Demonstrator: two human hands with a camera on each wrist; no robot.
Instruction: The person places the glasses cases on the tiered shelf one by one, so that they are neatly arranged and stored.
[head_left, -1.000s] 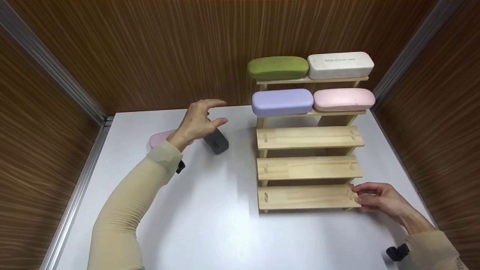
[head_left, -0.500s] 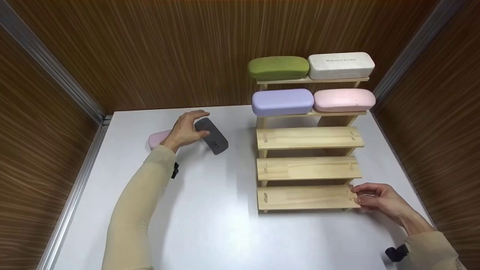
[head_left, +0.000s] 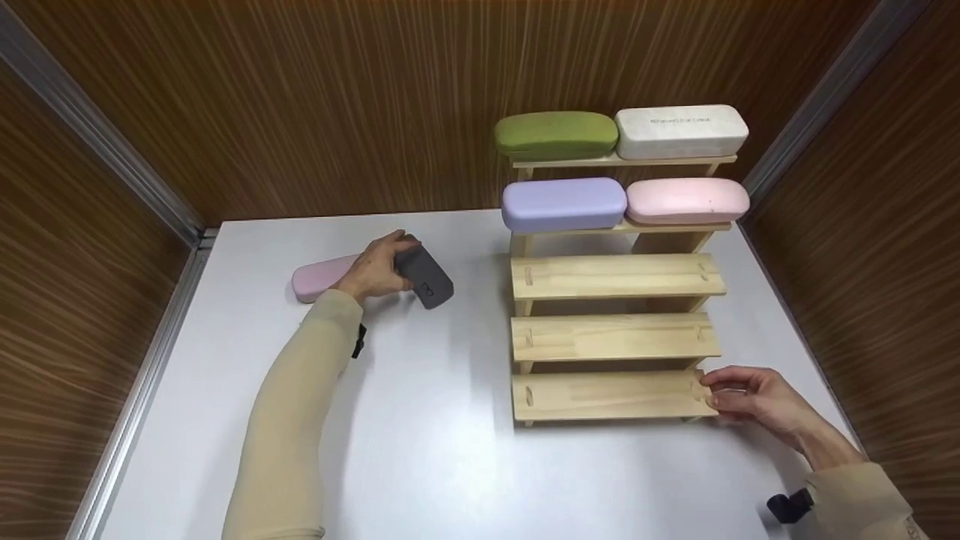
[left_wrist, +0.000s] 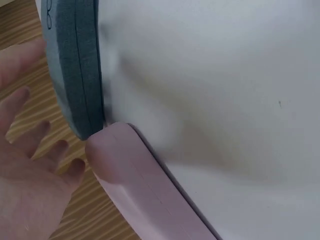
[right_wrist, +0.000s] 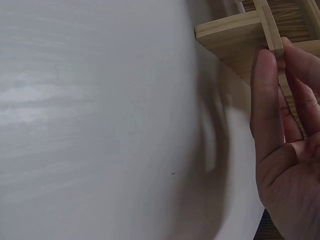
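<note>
My left hand (head_left: 376, 270) is at the near left side of a dark grey glasses case (head_left: 426, 277), which lies slanted on the table. Its fingers are spread and loosely bent; in the left wrist view the thumb reaches the case's edge, and whether it touches is hard to tell. Beneath that hand lies a pink-mauve glasses case (left_wrist: 145, 185), one end against the grey one. My right hand (head_left: 769, 405) pinches the right end of the lowest board of a stepped wooden display rack (head_left: 615, 395) between thumb and fingers.
On the rack's top step sit a green case (head_left: 556, 133) and a white case (head_left: 681, 133). One step below are a lavender case (head_left: 564, 205) and a light pink case (head_left: 688, 200). Brown wood-grain walls (head_left: 337, 112) enclose the white table (head_left: 420, 420).
My left hand has come down and left from above the grey case, then moved in against it. The grey case has barely shifted. My right hand stays on the rack's lowest board.
</note>
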